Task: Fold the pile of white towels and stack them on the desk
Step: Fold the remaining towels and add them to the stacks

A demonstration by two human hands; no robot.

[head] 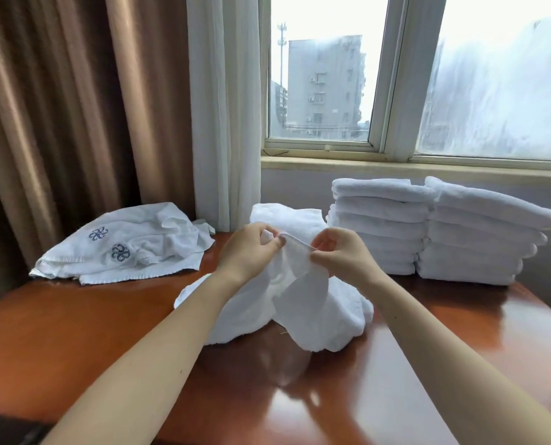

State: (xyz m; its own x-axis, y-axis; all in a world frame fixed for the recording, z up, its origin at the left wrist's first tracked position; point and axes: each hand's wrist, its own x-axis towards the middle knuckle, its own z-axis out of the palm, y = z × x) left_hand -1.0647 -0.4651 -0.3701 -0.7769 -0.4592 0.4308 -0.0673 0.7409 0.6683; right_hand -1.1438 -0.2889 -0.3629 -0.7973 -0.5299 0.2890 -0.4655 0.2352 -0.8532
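Left hand [245, 248] and right hand [341, 252] each pinch the top hem of a white towel [300, 303], close together, with a short stretch of hem taut between them. I hold that edge up while the rest droops in a heap on the table [75, 332]. Far right, 2 stacks of folded towels [380, 226] stand side by side under the window [322, 91]. Far left lies a crumpled towel [123, 245] with 2 blue emblems.

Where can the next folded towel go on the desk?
Bare wood shows front left on the desk, between the rumpled towels and the near edge, and front right, before the two stacks. The middle is crowded: the left hand and right hand pinch a towel there.
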